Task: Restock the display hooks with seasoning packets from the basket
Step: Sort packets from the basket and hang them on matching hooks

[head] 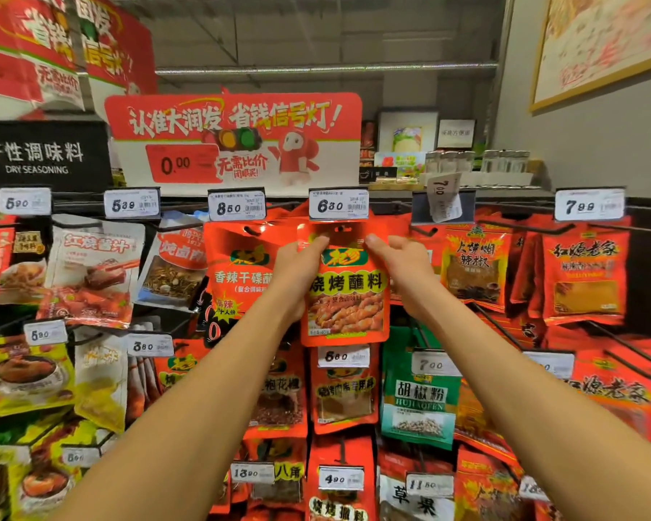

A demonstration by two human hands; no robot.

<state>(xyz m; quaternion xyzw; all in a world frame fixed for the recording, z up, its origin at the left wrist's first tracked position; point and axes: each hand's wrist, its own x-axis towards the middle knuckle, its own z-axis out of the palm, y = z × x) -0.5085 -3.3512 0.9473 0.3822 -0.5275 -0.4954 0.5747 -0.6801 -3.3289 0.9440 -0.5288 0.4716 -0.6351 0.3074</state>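
Observation:
A red seasoning packet (344,295) with yellow lettering and a picture of fried strips hangs upright in the top row, its punched hole just under the 6.80 price tag (338,204). My left hand (299,263) grips the packet's upper left edge. At the upper right corner my right hand (401,263) pinches it. The hook itself is hidden behind the tag and the packet. No basket is in view.
Rows of hooks with seasoning packets fill the wall: a red packet (237,272) to the left, chilli packets (474,265) to the right, a green pepper packet (418,400) below. Bare hook rods (500,325) stick out at the right. A red promotional sign (234,137) stands above.

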